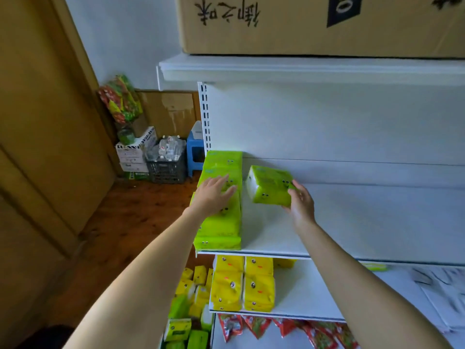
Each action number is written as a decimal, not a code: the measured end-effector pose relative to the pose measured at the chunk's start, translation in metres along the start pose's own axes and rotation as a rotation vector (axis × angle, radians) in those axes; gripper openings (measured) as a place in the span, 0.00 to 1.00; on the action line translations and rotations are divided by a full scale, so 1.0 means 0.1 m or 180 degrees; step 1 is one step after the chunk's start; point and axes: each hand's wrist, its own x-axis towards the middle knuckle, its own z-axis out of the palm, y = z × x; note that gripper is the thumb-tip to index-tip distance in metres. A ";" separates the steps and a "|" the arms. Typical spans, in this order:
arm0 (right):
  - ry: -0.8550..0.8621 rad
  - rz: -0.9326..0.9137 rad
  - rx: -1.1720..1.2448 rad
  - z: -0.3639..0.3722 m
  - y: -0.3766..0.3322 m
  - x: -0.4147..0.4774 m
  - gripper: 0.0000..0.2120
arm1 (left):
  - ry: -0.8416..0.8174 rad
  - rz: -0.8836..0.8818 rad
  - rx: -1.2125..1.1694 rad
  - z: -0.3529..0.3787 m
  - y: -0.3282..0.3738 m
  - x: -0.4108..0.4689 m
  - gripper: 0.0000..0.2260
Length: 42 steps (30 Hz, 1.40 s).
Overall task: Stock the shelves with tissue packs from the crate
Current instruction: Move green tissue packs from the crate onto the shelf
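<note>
right hand: green pack gripped at its right end, held tilted over shelf, long axis left-right | left hand: laid flat, fingers straight, on green row running front-to-back

We lose the cardboard box to the top edge, the papers to blur, part of the pack row under our left hand, and the palm of our right hand behind the tissue pack.
</note>
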 end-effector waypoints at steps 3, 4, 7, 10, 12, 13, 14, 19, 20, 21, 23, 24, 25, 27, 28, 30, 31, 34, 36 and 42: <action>0.0034 0.0060 -0.0351 0.00 0.22 0.21 0.18 | 0.0087 -0.0006 0.0432 0.08 0.01 -0.03 0.27; -0.0050 0.0026 -0.0557 0.01 0.30 0.25 0.18 | 0.0117 -0.0009 0.0510 0.09 0.01 -0.04 0.27; -0.0462 -0.0175 -0.1469 0.06 0.45 0.27 0.22 | 0.0136 -0.0034 0.0659 0.13 -0.01 -0.06 0.26; -0.0698 -0.0356 -0.1776 0.12 0.49 0.31 0.30 | 0.0137 -0.0071 0.0634 0.14 -0.01 -0.06 0.26; -0.0798 -0.0305 -0.1811 0.12 0.49 0.36 0.36 | 0.0135 -0.0100 0.0589 0.14 0.00 -0.06 0.26; -0.0864 -0.0305 -0.1928 0.11 0.51 0.38 0.39 | 0.0142 -0.0108 0.0580 0.14 0.00 -0.06 0.26; -0.0924 -0.0347 -0.2086 0.10 0.52 0.39 0.42 | 0.0148 -0.0115 0.0578 0.14 0.00 -0.07 0.26; -0.0897 -0.0526 -0.2570 0.11 0.54 0.43 0.43 | 0.0185 -0.0123 0.0590 0.15 -0.01 -0.08 0.26; -0.0881 -0.0533 -0.2562 0.15 0.54 0.44 0.43 | 0.0201 -0.0119 0.0601 0.16 -0.01 -0.09 0.26; -0.0866 -0.0526 -0.2542 0.18 0.52 0.46 0.43 | 0.0213 -0.0113 0.0613 0.17 -0.01 -0.09 0.26; -0.0827 -0.0482 -0.2512 0.27 0.50 0.52 0.43 | 0.0225 -0.0111 0.0636 0.19 -0.02 -0.09 0.26; -0.0806 -0.0459 -0.2502 0.31 0.50 0.55 0.43 | 0.0226 -0.0112 0.0647 0.19 -0.02 -0.08 0.26; -0.0789 -0.0437 -0.2496 0.35 0.49 0.58 0.43 | 0.0224 -0.0113 0.0653 0.19 -0.02 -0.07 0.26; -0.0778 -0.0398 -0.2510 0.42 0.49 0.63 0.43 | 0.0227 -0.0122 0.0645 0.20 -0.02 -0.06 0.26; -0.0780 -0.0386 -0.2529 0.44 0.49 0.67 0.43 | 0.0234 -0.0123 0.0635 0.20 -0.02 -0.06 0.26; -0.0783 -0.0388 -0.2584 0.47 0.49 0.74 0.42 | 0.0240 -0.0117 0.0608 0.21 -0.03 -0.05 0.26; -0.0780 -0.0396 -0.2617 0.48 0.49 0.76 0.42 | 0.0242 -0.0117 0.0598 0.22 -0.03 -0.05 0.26; -0.0747 -0.0411 -0.2695 0.53 0.49 0.82 0.42 | 0.0257 -0.0128 0.0591 0.22 -0.03 -0.05 0.26; -0.0729 -0.0433 -0.2724 0.55 0.50 0.83 0.42 | 0.0263 -0.0131 0.0579 0.22 -0.04 -0.05 0.26; -0.0835 -0.0451 -0.2780 0.50 0.48 0.82 0.43 | 0.0257 -0.0095 0.0535 0.22 -0.06 -0.05 0.26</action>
